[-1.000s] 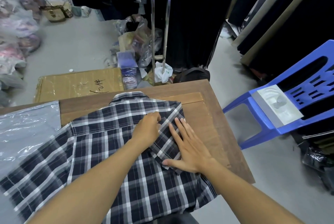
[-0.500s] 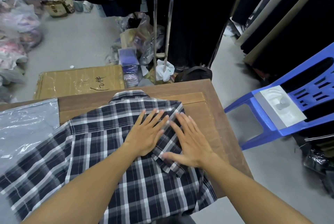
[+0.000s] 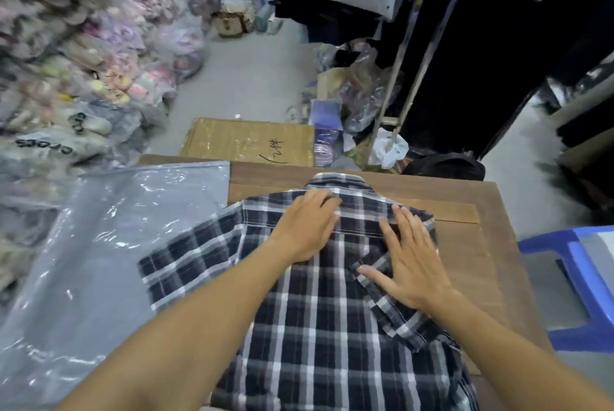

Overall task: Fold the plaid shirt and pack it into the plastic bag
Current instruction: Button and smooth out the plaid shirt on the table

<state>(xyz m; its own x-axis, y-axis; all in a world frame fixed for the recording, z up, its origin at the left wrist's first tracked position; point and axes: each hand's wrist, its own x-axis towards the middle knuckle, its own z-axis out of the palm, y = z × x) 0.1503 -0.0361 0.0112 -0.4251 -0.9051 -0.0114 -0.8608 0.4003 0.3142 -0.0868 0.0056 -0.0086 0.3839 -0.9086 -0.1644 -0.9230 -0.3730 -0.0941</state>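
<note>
The navy-and-white plaid shirt (image 3: 332, 321) lies back-up on the brown wooden worktop (image 3: 478, 244), its right sleeve folded in. Left hand (image 3: 307, 224) and right hand (image 3: 412, 264) press it flat, grip open (holding nothing). The clear plastic bag (image 3: 99, 261) lies just left, under the left sleeve. A floor bag (image 3: 46, 145) reads "crocs".

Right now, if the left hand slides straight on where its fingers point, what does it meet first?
Probably the shirt's collar, just beyond the left hand; past it lies bare table.

One plaid shirt (image 3: 319, 327), one plastic bag (image 3: 99, 261), two hands, one table (image 3: 471, 244).
</note>
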